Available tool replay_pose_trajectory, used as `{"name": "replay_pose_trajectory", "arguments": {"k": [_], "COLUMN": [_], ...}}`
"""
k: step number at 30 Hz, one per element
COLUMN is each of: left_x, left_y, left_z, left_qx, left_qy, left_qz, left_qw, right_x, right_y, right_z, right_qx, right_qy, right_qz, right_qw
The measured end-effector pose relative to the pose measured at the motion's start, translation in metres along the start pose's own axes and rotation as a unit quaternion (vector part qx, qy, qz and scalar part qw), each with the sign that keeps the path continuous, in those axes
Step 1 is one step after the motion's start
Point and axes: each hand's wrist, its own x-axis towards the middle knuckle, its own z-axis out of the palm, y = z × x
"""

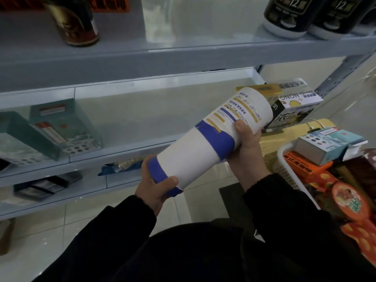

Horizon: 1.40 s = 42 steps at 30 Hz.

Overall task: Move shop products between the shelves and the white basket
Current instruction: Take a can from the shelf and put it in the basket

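- Head view: the left hand (154, 188) wraps fingers and thumb round the near, lower end of a white and blue tube (195, 151).
- Farther up, the right hand (247, 143) grips the tube's printed end, thumb on top.
- The tube hangs tilted in the air, before the middle shelf (132, 117).
- At right stands the white basket (285, 171), full of boxes.
- Teal boxes (65, 127) lie on the shelf's left part.

L hand (154, 189) + R hand (247, 143) gripping white-blue canister (205, 139), tilted
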Motion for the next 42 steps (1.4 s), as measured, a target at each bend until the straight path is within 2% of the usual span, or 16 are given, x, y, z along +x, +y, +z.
{"name": "replay_pose_trajectory", "arguments": {"k": [3,6,8,11,14,16,19,21,23,28,32,37,42], "left_x": [0.003,0.007,0.007,0.006,0.010,0.010,0.010,0.010,0.008,0.006,0.005,0.001,-0.004], "left_y": [0.003,0.004,0.009,0.015,0.015,0.017,0.022,0.025,0.027,0.026,0.021,0.023,0.025], "left_z": [-0.010,-0.017,-0.018,-0.026,-0.041,-0.046,-0.051,-0.055,-0.058,-0.063,-0.066,-0.063,-0.060], "left_qx": [0.011,0.003,-0.043,-0.099,-0.130,-0.141,-0.146,-0.148,-0.154,-0.167,-0.179,-0.175,-0.127], "left_qy": [-0.009,-0.011,-0.015,0.003,0.003,-0.033,-0.127,-0.171,-0.181,-0.133,-0.061,0.001,0.013], "left_qz": [-0.003,-0.057,-0.139,-0.269,-0.344,-0.376,-0.402,-0.403,-0.406,-0.399,-0.377,-0.293,-0.151], "left_qw": [1.000,0.998,0.989,0.958,0.930,0.915,0.895,0.887,0.882,0.892,0.907,0.940,0.980], "right_x": [0.002,0.006,0.009,0.013,0.016,0.015,0.011,0.009,0.011,0.014,0.016,0.016,0.013], "right_y": [-0.001,-0.005,-0.009,-0.016,-0.019,-0.013,-0.003,0.002,0.005,0.005,0.011,0.017,0.030], "right_z": [0.003,0.006,0.006,0.010,0.015,0.021,0.030,0.036,0.042,0.049,0.046,0.044,0.037], "right_qx": [-0.012,-0.015,0.004,0.036,0.051,0.044,0.032,0.029,0.031,-0.020,-0.078,-0.109,-0.091], "right_qy": [0.008,-0.007,-0.025,-0.061,-0.087,-0.101,-0.114,-0.122,-0.127,-0.141,-0.158,-0.144,-0.099], "right_qz": [-0.004,-0.014,-0.016,0.001,0.028,0.040,0.057,0.061,0.062,0.055,0.047,0.052,0.073], "right_qw": [1.000,1.000,1.000,0.997,0.995,0.993,0.991,0.990,0.989,0.988,0.983,0.982,0.988]}}
